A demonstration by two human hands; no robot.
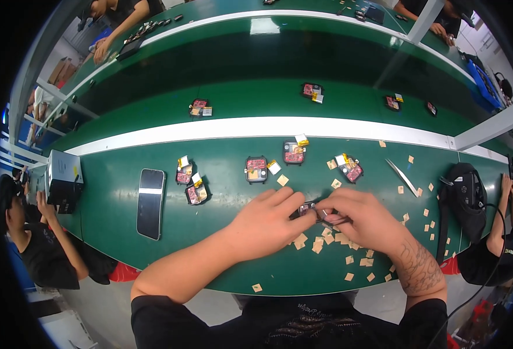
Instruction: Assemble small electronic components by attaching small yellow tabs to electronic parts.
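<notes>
Between my hands, over the middle of the green bench, is a small black device case (306,207), mostly covered by fingers. My left hand (271,221) is closed around its left side. On the other side my right hand (358,216) pinches with bent fingers close to the case; a thin dark piece shows under its fingertips, too hidden to name. Small tan square pads (317,247) lie scattered beneath and beside the right hand. Just beyond the hands are open black device cases (294,154) with red circuit boards, each with a silver-and-yellow battery beside or on it.
A phone (151,203) and a grey-black box (64,181) lie to the left. Tweezers (403,177) and a black bag (465,198) are on the right. A white rail (256,128) crosses the bench, with more cases (312,91) beyond. Other people sit around.
</notes>
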